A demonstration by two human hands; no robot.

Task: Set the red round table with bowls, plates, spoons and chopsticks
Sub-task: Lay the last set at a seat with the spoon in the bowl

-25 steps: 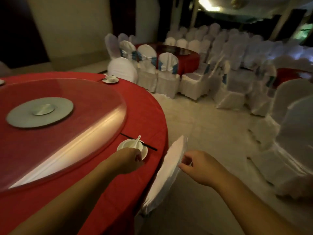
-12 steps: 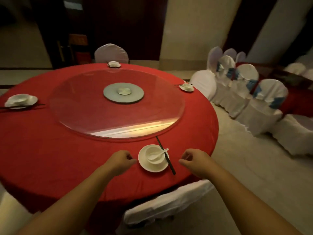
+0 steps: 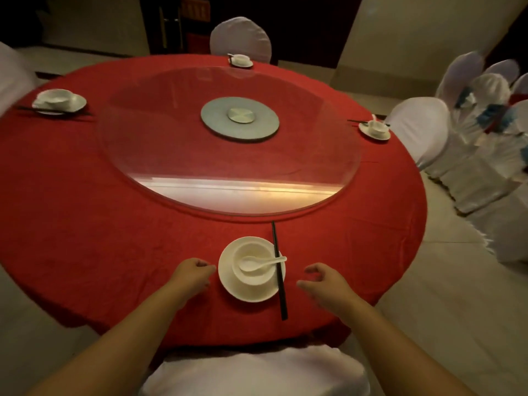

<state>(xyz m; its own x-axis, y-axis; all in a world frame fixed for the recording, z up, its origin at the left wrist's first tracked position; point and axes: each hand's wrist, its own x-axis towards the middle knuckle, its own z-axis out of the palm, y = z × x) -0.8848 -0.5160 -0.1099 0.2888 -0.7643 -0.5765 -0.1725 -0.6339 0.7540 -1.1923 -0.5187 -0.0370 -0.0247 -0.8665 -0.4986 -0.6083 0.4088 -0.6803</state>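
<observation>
On the near edge of the red round table (image 3: 85,238) lies a white plate (image 3: 251,294) with a white bowl (image 3: 253,280) on it. A white spoon (image 3: 253,263) rests in the bowl, its handle pointing right. Black chopsticks (image 3: 278,272) lie along the plate's right side, pointing away from me. My left hand (image 3: 191,277) sits just left of the plate with fingers curled, holding nothing. My right hand (image 3: 324,284) hovers right of the chopsticks, fingers loosely bent and empty. Three more settings stand at the left (image 3: 58,101), far (image 3: 240,60) and right (image 3: 375,130) edges.
A glass turntable (image 3: 171,138) on a grey hub (image 3: 240,120) covers the table's middle. A white-covered chair (image 3: 251,372) stands right below me against the table. More covered chairs stand at the far side (image 3: 240,38) and the right (image 3: 417,130).
My view swung from the room's right side to face the table squarely. Both hands moved from the chair back and plate edge to either side of the setting.
</observation>
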